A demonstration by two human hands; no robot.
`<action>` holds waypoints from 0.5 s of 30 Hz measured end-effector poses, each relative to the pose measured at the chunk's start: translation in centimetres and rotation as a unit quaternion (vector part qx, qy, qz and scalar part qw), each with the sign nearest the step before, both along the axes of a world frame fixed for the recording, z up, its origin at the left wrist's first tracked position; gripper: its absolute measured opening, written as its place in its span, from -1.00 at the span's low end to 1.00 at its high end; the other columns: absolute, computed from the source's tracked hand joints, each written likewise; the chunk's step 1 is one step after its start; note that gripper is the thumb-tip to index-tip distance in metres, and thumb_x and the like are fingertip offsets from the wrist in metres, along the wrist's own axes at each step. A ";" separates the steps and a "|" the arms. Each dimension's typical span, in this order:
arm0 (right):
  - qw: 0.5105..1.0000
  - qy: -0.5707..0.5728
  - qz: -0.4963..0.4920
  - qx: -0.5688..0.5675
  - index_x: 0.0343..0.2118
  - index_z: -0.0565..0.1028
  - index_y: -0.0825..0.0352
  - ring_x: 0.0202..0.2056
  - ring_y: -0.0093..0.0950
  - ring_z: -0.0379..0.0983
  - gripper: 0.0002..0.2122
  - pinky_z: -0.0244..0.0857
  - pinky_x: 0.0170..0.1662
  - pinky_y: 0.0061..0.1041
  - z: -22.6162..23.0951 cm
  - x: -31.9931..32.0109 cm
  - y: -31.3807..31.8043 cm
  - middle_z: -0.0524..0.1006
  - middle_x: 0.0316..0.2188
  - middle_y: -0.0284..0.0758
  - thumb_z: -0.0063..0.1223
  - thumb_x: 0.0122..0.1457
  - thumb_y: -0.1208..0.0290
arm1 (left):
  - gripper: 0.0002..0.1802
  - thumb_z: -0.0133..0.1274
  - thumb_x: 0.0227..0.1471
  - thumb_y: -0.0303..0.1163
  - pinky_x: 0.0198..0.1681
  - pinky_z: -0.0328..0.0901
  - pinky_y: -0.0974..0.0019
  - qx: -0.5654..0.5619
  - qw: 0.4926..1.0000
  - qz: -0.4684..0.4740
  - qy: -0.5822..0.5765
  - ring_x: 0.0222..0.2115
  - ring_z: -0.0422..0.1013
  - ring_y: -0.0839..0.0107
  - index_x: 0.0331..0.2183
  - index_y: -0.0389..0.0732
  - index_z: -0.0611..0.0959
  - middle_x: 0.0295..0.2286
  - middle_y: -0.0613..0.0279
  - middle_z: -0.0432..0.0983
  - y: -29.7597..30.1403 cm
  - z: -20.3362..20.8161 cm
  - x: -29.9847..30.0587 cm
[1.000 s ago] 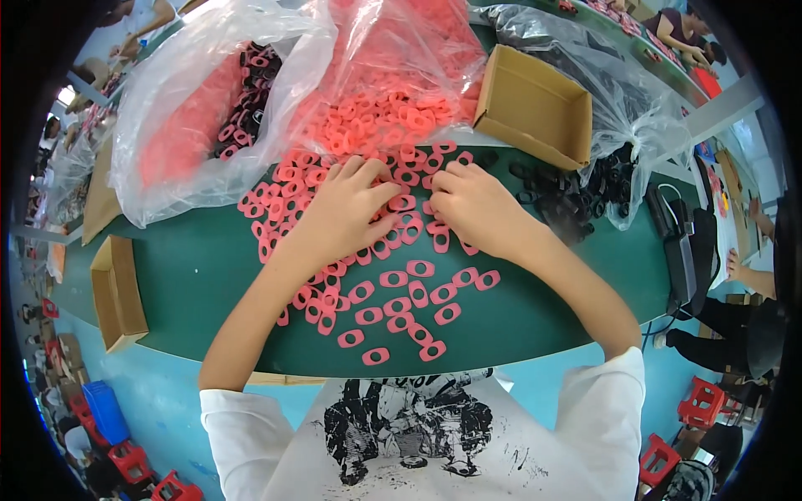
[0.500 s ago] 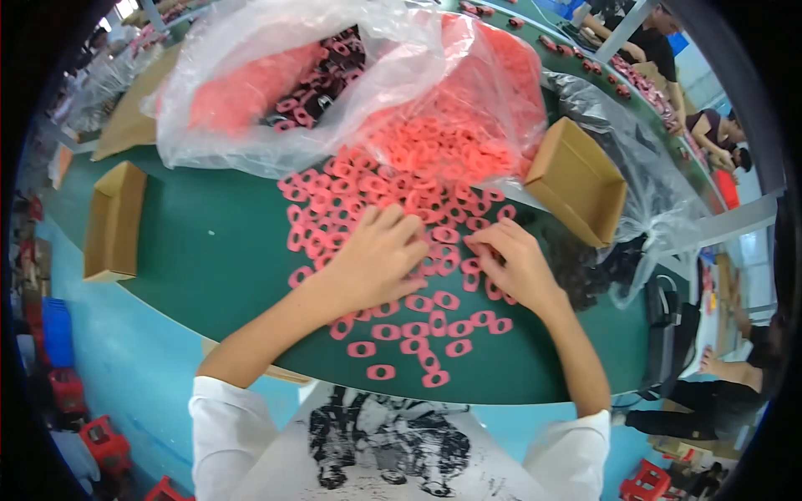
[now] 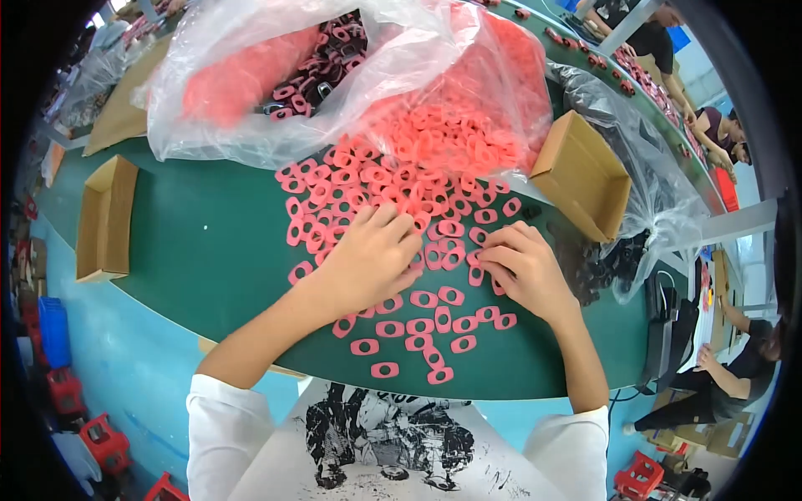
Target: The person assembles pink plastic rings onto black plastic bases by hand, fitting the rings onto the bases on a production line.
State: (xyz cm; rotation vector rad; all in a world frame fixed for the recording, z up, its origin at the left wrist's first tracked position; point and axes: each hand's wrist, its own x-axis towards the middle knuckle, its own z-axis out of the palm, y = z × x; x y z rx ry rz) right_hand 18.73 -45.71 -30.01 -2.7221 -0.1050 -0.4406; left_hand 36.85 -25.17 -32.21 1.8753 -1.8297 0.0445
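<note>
Many flat pink oval pieces, each with a round hole, lie in a heap [image 3: 347, 179] and scattered loosely nearer to me, such as one piece [image 3: 385, 370] at the front. My left hand [image 3: 372, 255] rests over the heap's near left part, fingers curled and knuckles up; its fingertips and whatever they hold are hidden. To the right, my right hand [image 3: 525, 269] is closed in a pinch, thumb and forefinger together at a pink ring piece [image 3: 475, 258] on the heap's right edge.
Clear plastic bags [image 3: 251, 142] with pink and black parts stand behind the heap. An open cardboard box [image 3: 107, 221] sits at left, another [image 3: 585, 179] at right, beside small black parts [image 3: 614, 267]. The green table [image 3: 209, 301] curves toward me. Other people work at the far right.
My right hand has shifted slightly right and down along the heap's edge. The left hand stays nearly in place. The whole view has moved a little.
</note>
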 end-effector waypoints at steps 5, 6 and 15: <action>0.998 -0.037 -0.042 -0.039 -0.41 0.57 0.31 -0.31 -0.36 0.40 -0.84 0.26 -0.24 -0.41 -0.8 0.3 0.3 0.50 -0.37 -0.38 0.26 -0.11 0.57 | -0.98 0.07 0.03 -0.55 -0.23 0.28 0.19 -0.028 0.991 0.005 0.128 -0.39 0.36 0.17 -0.41 -0.28 0.59 -0.51 0.15 0.44 -0.5 1.7 0.4; 0.997 -0.039 -0.051 -0.039 -0.41 0.57 0.31 -0.31 -0.36 0.40 -0.84 0.26 -0.24 -0.41 -0.9 0.4 0.1 0.50 -0.37 -0.38 0.26 -0.11 0.57 | -0.98 0.07 0.03 -0.55 -0.23 0.28 0.19 -0.027 0.992 -0.004 0.125 -0.39 0.36 0.17 -0.41 -0.28 0.59 -0.51 0.15 0.44 -0.5 1.8 0.3; 0.998 0.061 -0.022 -0.019 -0.34 0.53 0.31 -0.28 -0.31 0.41 -0.71 0.32 -0.21 -0.34 1.6 -0.9 1.4 0.50 -0.30 -0.33 0.37 -0.18 0.46 | -0.92 0.14 -0.03 -0.49 -0.24 0.27 0.17 0.021 0.987 0.017 0.159 -0.37 0.34 0.20 -0.49 -0.29 0.62 -0.48 0.16 0.36 -0.6 0.4 -0.7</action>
